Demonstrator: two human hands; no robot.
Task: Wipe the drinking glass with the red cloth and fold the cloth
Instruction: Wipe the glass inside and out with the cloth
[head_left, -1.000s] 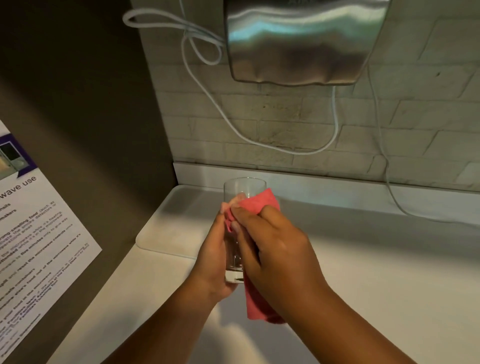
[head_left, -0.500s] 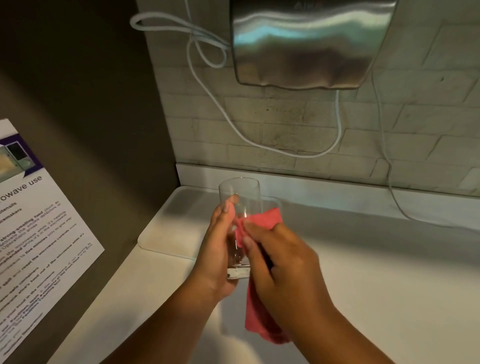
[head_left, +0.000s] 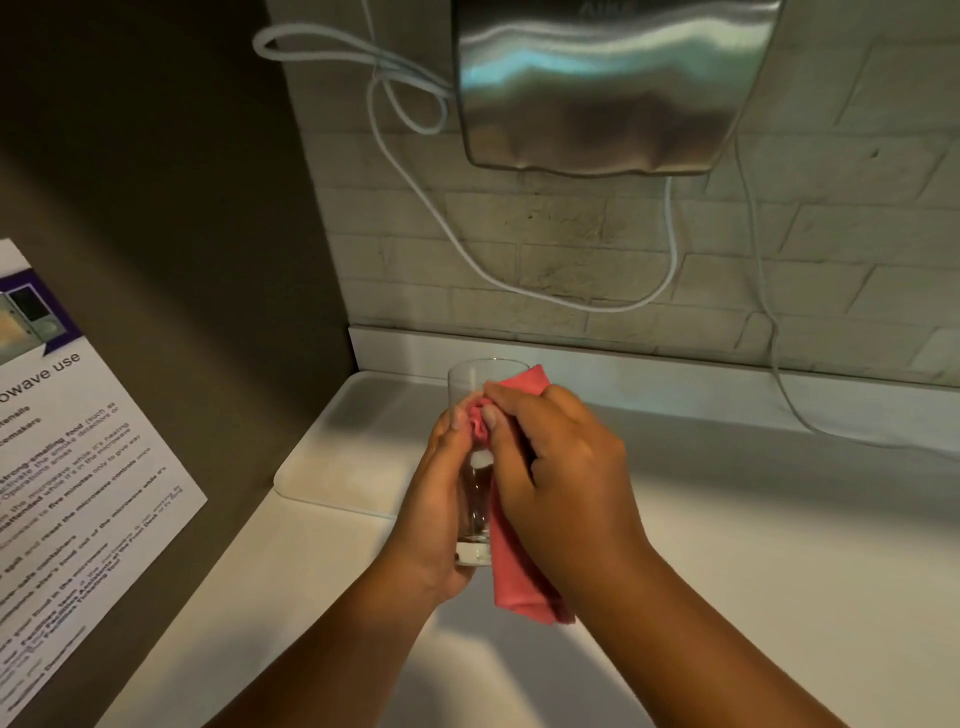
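A clear drinking glass (head_left: 475, 382) is held upright above the white counter. My left hand (head_left: 441, 499) grips its left side and base from below. My right hand (head_left: 563, 473) holds the red cloth (head_left: 511, 571) wrapped against the glass's right side, fingertips pressing cloth near the rim. One end of the cloth sticks up beside the rim, the other hangs below my right palm. Most of the glass's middle is hidden by both hands.
The white counter (head_left: 753, 545) meets a brick wall. A white tray-like mat (head_left: 358, 441) lies at the back left. A steel wall unit (head_left: 608, 88) hangs above, with white cables (head_left: 467, 260) looping below. A printed notice (head_left: 67, 467) is on the left panel.
My right hand slid the cloth down the glass and then back up toward the rim. The glass stayed in my left hand's grip, shifting only slightly.
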